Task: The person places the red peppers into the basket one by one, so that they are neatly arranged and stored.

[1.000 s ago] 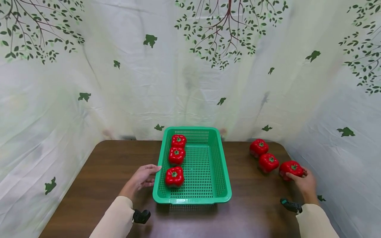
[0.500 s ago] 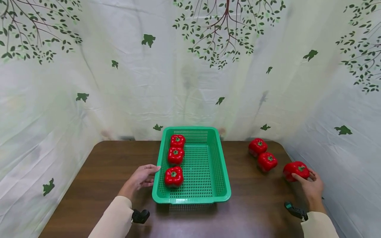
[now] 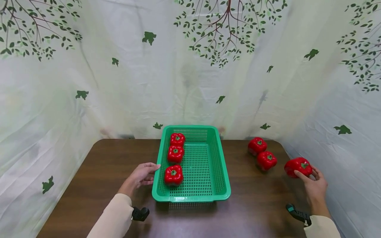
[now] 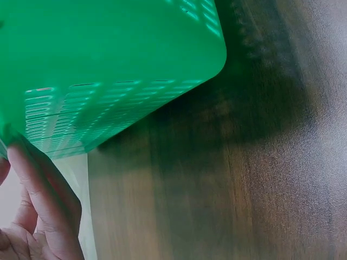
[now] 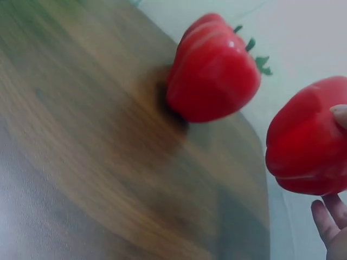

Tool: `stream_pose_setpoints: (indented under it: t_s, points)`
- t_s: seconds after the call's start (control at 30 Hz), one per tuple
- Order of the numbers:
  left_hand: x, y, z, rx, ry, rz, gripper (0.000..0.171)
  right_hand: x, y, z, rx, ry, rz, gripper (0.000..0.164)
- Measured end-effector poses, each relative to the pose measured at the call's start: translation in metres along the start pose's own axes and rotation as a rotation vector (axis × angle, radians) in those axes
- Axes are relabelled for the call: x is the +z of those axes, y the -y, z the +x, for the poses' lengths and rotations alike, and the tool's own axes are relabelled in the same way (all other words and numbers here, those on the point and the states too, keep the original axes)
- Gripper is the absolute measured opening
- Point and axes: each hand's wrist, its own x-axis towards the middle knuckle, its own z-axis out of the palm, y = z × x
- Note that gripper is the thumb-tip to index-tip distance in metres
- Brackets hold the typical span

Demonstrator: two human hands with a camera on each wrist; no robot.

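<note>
My right hand (image 3: 316, 188) grips a red bell pepper (image 3: 295, 167) above the table's right edge, its green stem end tilted toward the hand. In the right wrist view the held bell pepper (image 5: 309, 141) shows at the right, with a fingertip on its side and fingers below. Two more red bell peppers (image 3: 266, 160) stand to its left on the table. My left hand (image 3: 141, 177) pinches the left rim of a green plastic basket (image 3: 197, 172). Inside, three red bell peppers (image 3: 174, 175) line the left side. From the left wrist, the basket's slotted wall (image 4: 108, 59) fills the upper left.
The brown wooden table (image 3: 253, 211) has rounded far corners. A pale cloth (image 3: 190, 82) printed with leaves and branches hangs behind it and along both sides. Dark wrist devices (image 3: 140, 214) sit at both sleeves.
The right hand has moved right with the bell pepper, lifting it away from the other two and tilting its stem rightward. The left hand stays at the basket rim.
</note>
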Motion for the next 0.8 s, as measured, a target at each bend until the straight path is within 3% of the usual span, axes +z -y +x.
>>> stream_pose_setpoints:
  t_s: [0.3,0.53,0.8]
  points:
    - [-0.002,-0.001,0.0,0.001,0.005,-0.008,0.037,0.007,0.017,-0.006,0.005,-0.006,0.185,0.08]
    - [-0.002,-0.001,0.0,-0.002,0.012,-0.013,0.039,0.013,0.022,-0.012,-0.037,0.044,0.066,0.085]
    - [-0.002,0.0,0.001,0.006,0.023,-0.018,0.04,0.018,0.028,-0.015,-0.099,0.11,0.086,0.08]
